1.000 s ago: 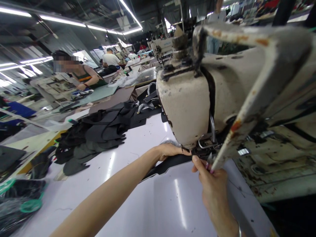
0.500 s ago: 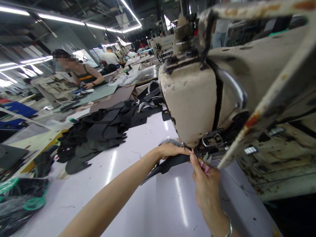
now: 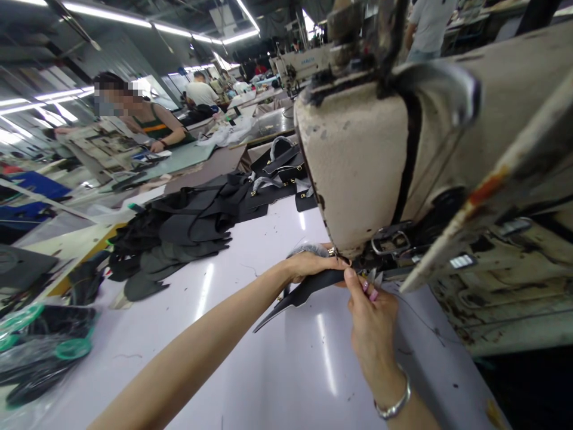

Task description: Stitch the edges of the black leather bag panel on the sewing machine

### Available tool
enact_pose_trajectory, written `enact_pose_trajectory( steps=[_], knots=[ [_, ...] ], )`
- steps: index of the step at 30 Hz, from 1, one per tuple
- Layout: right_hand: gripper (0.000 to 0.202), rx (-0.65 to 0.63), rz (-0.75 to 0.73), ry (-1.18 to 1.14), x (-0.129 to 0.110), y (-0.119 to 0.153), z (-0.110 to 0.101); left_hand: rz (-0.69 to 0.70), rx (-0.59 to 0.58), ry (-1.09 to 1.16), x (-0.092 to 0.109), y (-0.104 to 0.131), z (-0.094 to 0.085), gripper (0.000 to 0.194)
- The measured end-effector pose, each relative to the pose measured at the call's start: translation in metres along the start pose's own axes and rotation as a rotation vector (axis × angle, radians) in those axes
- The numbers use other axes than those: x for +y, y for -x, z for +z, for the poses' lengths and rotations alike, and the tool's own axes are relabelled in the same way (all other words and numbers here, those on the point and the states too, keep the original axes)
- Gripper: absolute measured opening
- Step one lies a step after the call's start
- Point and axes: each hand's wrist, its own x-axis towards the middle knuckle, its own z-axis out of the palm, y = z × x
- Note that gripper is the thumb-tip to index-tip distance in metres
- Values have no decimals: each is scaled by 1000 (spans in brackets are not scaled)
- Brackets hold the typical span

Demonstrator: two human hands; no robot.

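Note:
A black leather-like piece (image 3: 308,291) with a pale edge lies at the sewing machine's (image 3: 358,155) needle area, one pointed end on the white table. My left hand (image 3: 313,264) is closed on its upper side, fingers stretched toward the machine head and partly hidden. With the thumb, my right hand (image 3: 373,316) pinches the piece's edge close by. Small pink-handled thread snips (image 3: 372,294) sit within the right hand, their metal blades pointing up beside the machine. A clear-wrapped strap (image 3: 308,249) shows just behind the left hand.
A heap of black cut pieces (image 3: 192,224) lies to the left. Behind it are black parts with gold fittings (image 3: 280,173). A rusty white bar (image 3: 481,194) slants across the right. Bagged thread spools (image 3: 67,347) lie at the left front. A co-worker (image 3: 156,125) sits at another machine.
The view has shifted slightly, so the machine appears farther right. The black piece is tilted a little more, and both hands keep hold of it near the needle area.

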Motion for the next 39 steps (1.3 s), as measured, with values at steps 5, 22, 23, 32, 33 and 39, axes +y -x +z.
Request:
enact_pose_trajectory(
  steps=[5, 22, 23, 32, 33, 39],
  knots=[
    [54, 15, 8, 1, 1, 0, 1, -33, -69, 18, -3, 7, 4, 48],
    [55, -50, 28, 3, -6, -10, -27, 30, 415, 458, -43, 56, 84, 66],
    [55, -67, 28, 11, -9, -11, -30, 27, 466, 487, -45, 57, 91, 69],
    [34, -237, 177, -40, -24, -21, -57, -15, 627, 634, -58, 51, 126, 71],
    [32, -241, 182, -45, -24, -22, -59, -16, 625, 647, -58, 51, 128, 72],
    [32, -238, 141, 33, -23, -31, -64, 10, 638, 693, -52, 47, 133, 75]
  ],
)
